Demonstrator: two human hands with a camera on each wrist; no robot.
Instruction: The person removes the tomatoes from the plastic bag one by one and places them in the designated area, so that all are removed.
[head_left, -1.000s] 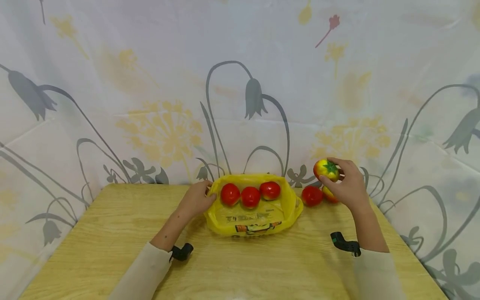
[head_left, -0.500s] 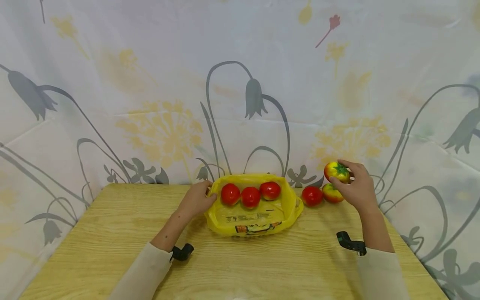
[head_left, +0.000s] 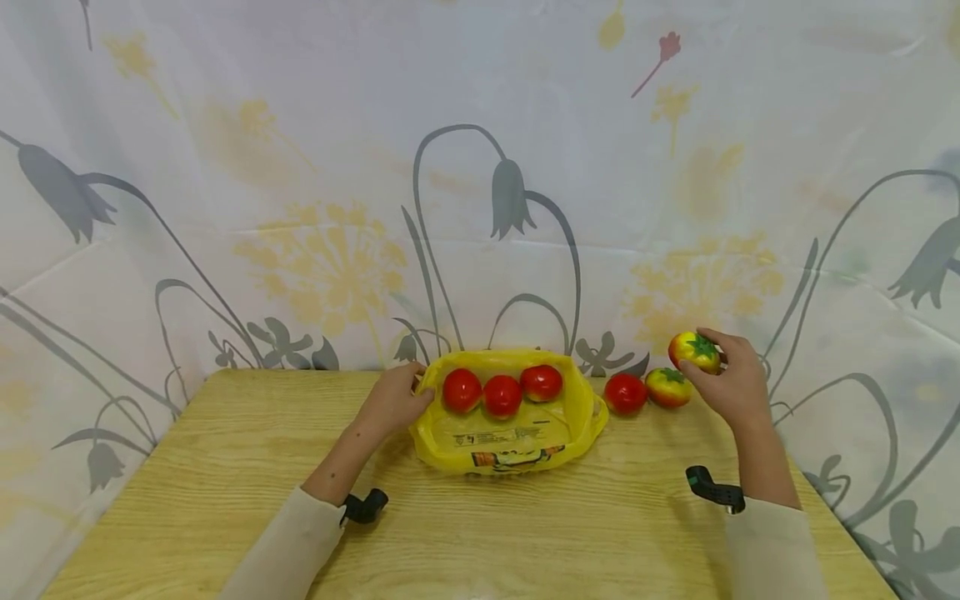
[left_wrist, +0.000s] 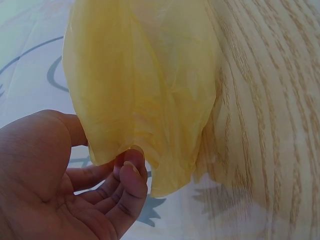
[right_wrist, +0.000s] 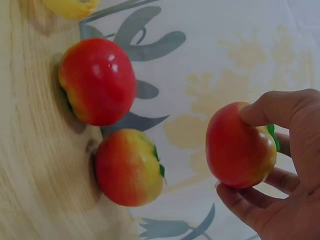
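A yellow plastic bag lies spread open on the table, with 3 red tomatoes along its far side. My left hand pinches the bag's left edge between thumb and fingers; the left wrist view shows the thin yellow film gathered at the fingertips. My right hand grips a red-and-yellow tomato with a green calyx, held above the table at the right. Below and left of it, another red-and-yellow tomato sits on the table beside a redder tomato.
The wood-grain table ends at a pale cloth backdrop printed with grey and yellow flowers. One looped handle of the bag sticks out toward the two tomatoes on the table. Each wrist wears a black camera mount.
My right hand has moved to the right and slightly down with its tomato, uncovering the red-and-yellow one on the table. The left hand and the bag have stayed in place.
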